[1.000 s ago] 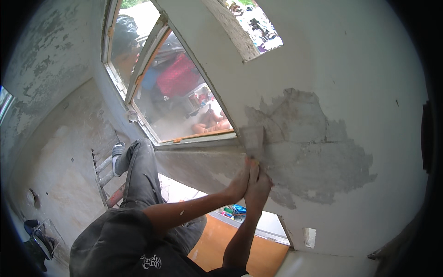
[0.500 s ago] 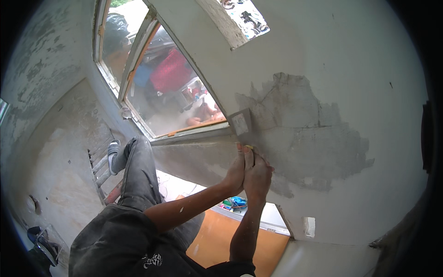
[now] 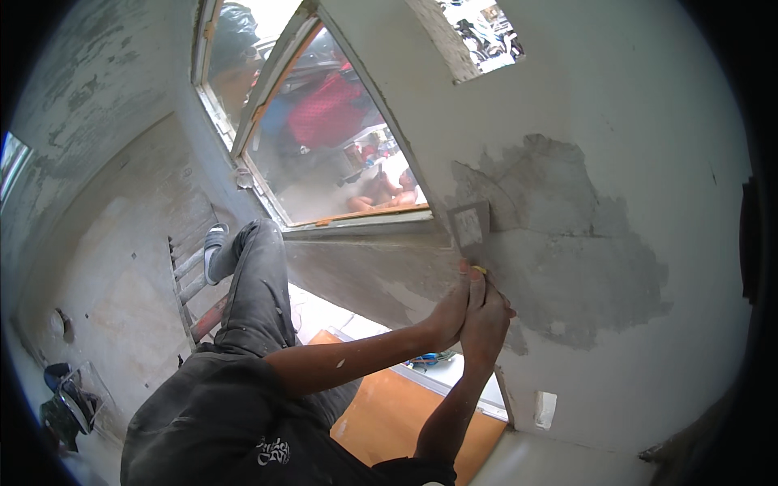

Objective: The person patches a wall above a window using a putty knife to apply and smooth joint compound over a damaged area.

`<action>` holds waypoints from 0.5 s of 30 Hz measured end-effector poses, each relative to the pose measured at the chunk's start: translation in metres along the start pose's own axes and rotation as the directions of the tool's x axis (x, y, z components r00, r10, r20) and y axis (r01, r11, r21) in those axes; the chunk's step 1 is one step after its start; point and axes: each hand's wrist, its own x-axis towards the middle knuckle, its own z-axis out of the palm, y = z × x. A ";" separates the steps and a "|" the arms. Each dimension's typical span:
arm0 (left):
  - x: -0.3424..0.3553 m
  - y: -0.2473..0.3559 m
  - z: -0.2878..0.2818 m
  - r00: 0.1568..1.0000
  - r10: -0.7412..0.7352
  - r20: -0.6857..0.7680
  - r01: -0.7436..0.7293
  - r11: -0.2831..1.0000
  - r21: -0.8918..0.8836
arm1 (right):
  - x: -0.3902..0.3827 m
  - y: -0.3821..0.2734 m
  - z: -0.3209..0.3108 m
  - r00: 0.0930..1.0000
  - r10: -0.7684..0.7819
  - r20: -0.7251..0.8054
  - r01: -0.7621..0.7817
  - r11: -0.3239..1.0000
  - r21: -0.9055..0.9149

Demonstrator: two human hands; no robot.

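Scraper in the head view: a flat metal blade (image 3: 470, 227) points up and lies against the wall (image 3: 640, 121), at the left edge of a grey patch; a bit of yellow shows at its base, and the hands hide most of the handle.
Right hand (image 3: 486, 320): curled around the scraper's handle, fingers closed, knuckles toward the camera.
Left hand (image 3: 448, 318): pressed together with the right hand, one fingertip at the base of the blade; how far its fingers close on the handle cannot be told.
Grey patch (image 3: 567, 267): ragged-edged, darker than the wall around it, with a thin crack running across it.
Window (image 3: 332, 121): left of the blade, dusty glass in a tilted frame; behind it, a red cloth (image 3: 328, 112) and part of another person (image 3: 385, 197).
Wall openings: a larger one (image 3: 486, 36) above the patch, a small pale recess (image 3: 545, 410) below it.
Ladder (image 3: 193, 293): at left, with a foot in a striped sandal (image 3: 215, 236) by its rungs.
Clothes: dark, dusty shirt (image 3: 219, 413) and grey trousers (image 3: 255, 283).
Orange board (image 3: 389, 421): beneath the forearms.
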 end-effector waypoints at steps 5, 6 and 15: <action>0.005 0.044 -0.007 0.987 0.151 -0.060 -0.115 0.910 0.398 | 0.028 -0.014 0.021 0.998 -0.046 0.044 0.049 0.997 -0.060; 0.005 0.056 -0.013 0.999 0.002 0.048 -0.008 0.993 0.121 | 0.028 -0.026 0.028 0.997 -0.033 0.064 0.038 0.996 -0.077; 0.001 0.014 0.013 0.999 -0.001 0.045 -0.002 0.998 0.066 | 0.006 -0.013 -0.007 1.000 0.012 0.012 -0.012 0.999 -0.040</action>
